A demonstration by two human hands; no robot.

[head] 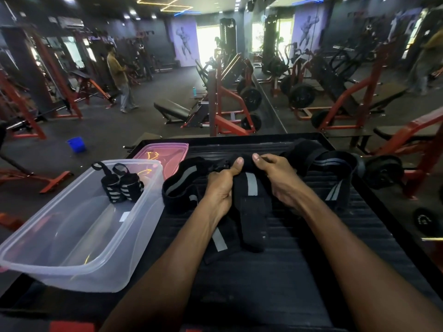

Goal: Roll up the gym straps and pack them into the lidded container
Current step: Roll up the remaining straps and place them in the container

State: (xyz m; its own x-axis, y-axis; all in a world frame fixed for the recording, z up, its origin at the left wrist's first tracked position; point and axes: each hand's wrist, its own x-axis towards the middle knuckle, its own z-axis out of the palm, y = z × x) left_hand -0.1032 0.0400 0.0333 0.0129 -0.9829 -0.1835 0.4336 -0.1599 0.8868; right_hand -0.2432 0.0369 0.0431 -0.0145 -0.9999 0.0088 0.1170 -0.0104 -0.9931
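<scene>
Indoors, both hands [249, 180] grip a black strap [249, 212] over a ribbed gym platform [299, 259].

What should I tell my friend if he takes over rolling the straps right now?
Left hand and right hand: both grip the same black strap near its top, thumbs up; the rest of it hangs onto the black mat.
Done: two rolled straps sit in the clear container.
Left: roll the held strap, then the loose straps beyond the right hand, pack them all, and close with the pink lid lying behind the container.
</scene>
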